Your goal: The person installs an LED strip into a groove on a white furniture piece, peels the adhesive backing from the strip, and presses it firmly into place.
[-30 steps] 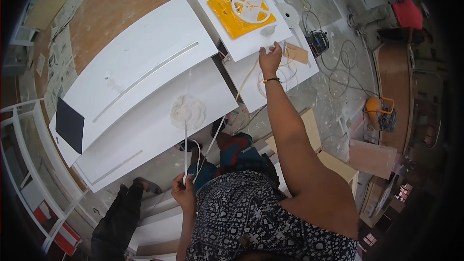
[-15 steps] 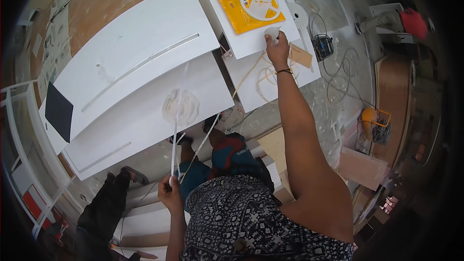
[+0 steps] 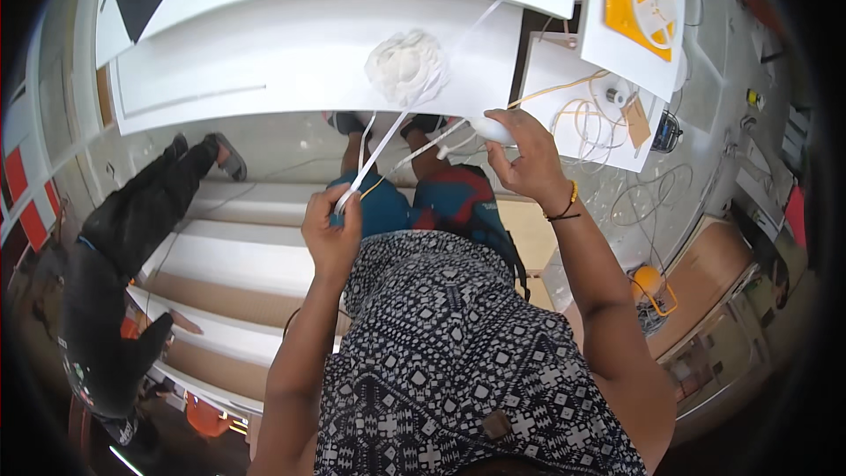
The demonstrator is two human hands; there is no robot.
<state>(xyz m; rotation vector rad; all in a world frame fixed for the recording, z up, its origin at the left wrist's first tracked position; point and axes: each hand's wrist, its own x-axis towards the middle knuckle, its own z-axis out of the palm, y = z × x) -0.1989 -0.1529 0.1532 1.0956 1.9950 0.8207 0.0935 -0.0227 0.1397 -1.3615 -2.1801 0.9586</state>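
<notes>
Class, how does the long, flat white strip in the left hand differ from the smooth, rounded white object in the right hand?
Shape: the long, flat white strip is narrow and ribbon-like; the smooth, rounded white object is compact and bulging.
Extent: the strip stretches well beyond the left hand; the object sits by the right hand's fingers.
Shared: both are white and hand-held.

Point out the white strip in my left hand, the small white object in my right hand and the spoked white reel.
White strip [image 3: 381, 152]: head view, on its flat length.
Small white object [image 3: 495, 130]: head view, on its rounded side.
Spoked white reel [image 3: 656, 11]: head view, on its hub.
</notes>
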